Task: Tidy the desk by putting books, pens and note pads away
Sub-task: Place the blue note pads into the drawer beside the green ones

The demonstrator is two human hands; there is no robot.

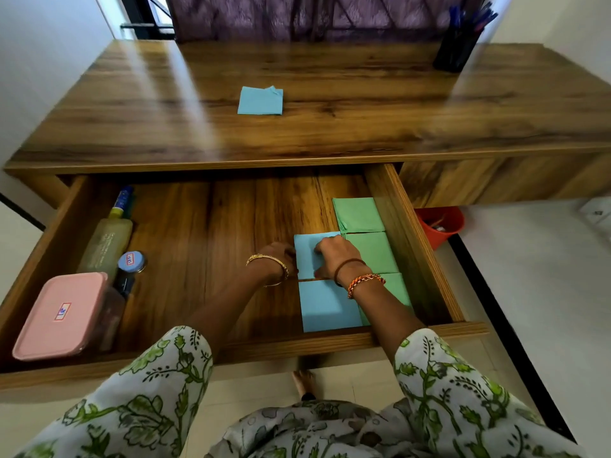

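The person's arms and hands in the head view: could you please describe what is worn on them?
Both arms wear loose white sleeves printed with green leaves and vines, ending below the elbow. The left hand has gold bangles at its wrist. The right hand has a brown band and an orange braided thread bracelet.

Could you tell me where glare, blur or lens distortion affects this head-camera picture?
Head view: pale window glare streaks the desk top; wide-angle distortion bows the desk and open drawer outward; the pen holder at the far right is smeared; both hands, left and right, on the blue note pad, look fairly sharp.
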